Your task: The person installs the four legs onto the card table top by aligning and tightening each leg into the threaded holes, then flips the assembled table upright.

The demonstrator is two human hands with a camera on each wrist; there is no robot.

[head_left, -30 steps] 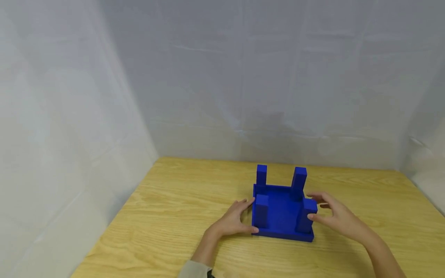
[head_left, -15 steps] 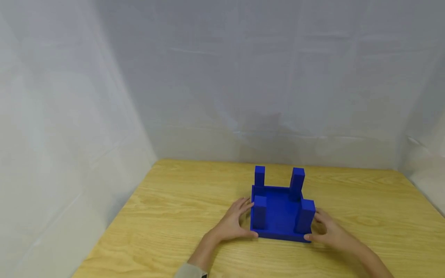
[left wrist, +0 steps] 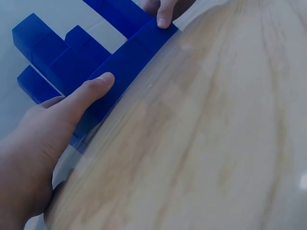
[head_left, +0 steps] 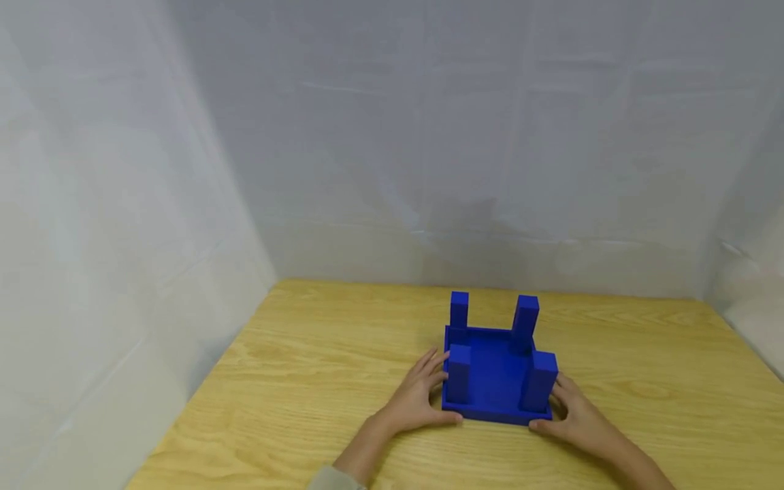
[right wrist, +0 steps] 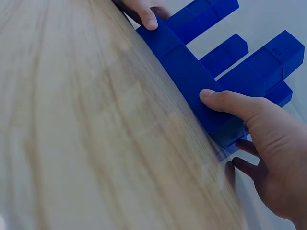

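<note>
The head view is showing the blue upside-down stool [head_left: 497, 371] standing on the wooden table [head_left: 306, 381] with four legs up. The wrist views are showing the thumbs lying along its near edge. The left hand [head_left: 416, 398] is gripping its left side and the right hand [head_left: 576, 415] its right side, so the stool is lying between them.

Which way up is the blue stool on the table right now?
Upside down: the blue stool rests seat-down on the wooden table, its four legs pointing up, with the left hand and right hand at its sides.
</note>
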